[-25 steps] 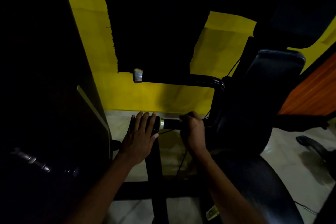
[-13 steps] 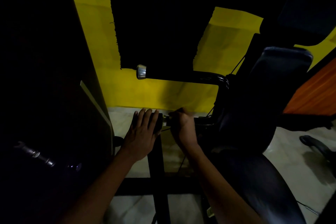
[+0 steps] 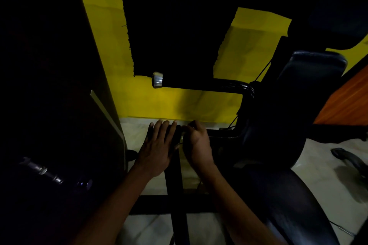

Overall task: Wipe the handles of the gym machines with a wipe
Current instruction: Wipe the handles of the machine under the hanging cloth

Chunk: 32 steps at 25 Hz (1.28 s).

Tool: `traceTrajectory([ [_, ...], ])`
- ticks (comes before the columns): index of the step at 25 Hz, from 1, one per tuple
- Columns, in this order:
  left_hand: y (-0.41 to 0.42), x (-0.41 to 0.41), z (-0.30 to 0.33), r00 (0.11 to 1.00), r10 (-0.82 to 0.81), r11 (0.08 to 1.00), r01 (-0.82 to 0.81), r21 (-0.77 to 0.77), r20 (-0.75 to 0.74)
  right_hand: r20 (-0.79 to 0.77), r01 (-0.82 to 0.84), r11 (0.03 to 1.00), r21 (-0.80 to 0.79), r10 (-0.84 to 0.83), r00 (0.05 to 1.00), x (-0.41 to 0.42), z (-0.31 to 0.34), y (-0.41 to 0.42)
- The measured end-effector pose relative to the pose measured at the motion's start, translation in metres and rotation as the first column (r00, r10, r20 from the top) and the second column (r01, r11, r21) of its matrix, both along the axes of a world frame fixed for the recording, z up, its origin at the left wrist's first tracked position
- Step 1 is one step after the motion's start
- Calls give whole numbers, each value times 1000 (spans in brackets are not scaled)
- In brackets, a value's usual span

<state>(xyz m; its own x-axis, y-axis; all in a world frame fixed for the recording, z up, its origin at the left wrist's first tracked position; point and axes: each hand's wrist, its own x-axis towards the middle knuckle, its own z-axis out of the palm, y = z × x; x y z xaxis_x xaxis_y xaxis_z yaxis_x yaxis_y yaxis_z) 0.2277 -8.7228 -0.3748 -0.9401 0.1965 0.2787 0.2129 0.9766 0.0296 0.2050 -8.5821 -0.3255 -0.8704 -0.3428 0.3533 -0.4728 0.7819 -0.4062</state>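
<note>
A low black machine handle (image 3: 221, 133) runs level from the padded machine towards the left, just above the floor. My right hand (image 3: 196, 142) grips this handle near its free end, fingers curled round it. My left hand (image 3: 158, 145) rests with straight fingers over the handle's dark end grip, right beside the right hand. A wipe cannot be made out in the dim light. A second, higher black handle (image 3: 203, 84) with a silver end cap (image 3: 157, 79) sticks out to the left above both hands.
A black padded seat (image 3: 294, 201) and back pads (image 3: 310, 77) fill the right side. A dark machine body (image 3: 49, 125) stands at the left. A black frame bar (image 3: 176, 195) crosses the pale floor below my hands. The wall behind is yellow and black.
My right hand has slid left along the lower handle until it is next to my left hand. The left hand has stayed on the end grip.
</note>
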Motion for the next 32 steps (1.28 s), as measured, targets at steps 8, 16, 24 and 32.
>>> traceTrajectory([
  [8,1,-2,-1,1000,7,1000,-8,21,14,-109,97,835,542,-45,993,-16,17,120],
  [16,1,0,2,1000,17,1000,-17,-3,9,45,42,729,683,-100,994,-54,42,79],
  [24,1,0,3,1000,10,1000,-10,-8,0,398,-211,887,411,34,917,-82,45,100],
  [32,0,-1,2,1000,3,1000,-3,-14,1,377,-215,836,505,11,926,-99,39,81],
])
